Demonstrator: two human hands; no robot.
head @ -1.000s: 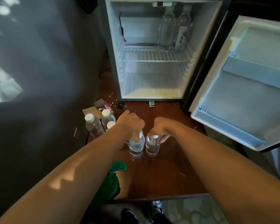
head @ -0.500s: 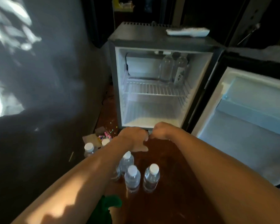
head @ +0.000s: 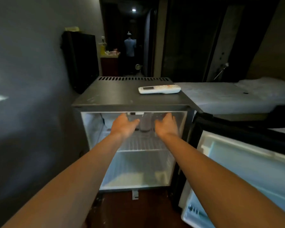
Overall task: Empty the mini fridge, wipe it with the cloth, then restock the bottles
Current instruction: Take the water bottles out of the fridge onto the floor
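Dim grey walls surround a mini fridge (head: 122,97) that stands with its door (head: 237,170) swung wide to the right and a white remote (head: 159,89) lying on its top. Both arms reach into the upper compartment above the wire shelf (head: 141,143), the left hand (head: 124,125) and right hand (head: 166,125) on either side of a clear bottle (head: 145,125) standing at the back of that shelf. Each grip is spread wide and holds nothing; whether either hand touches the bottle cannot be told.
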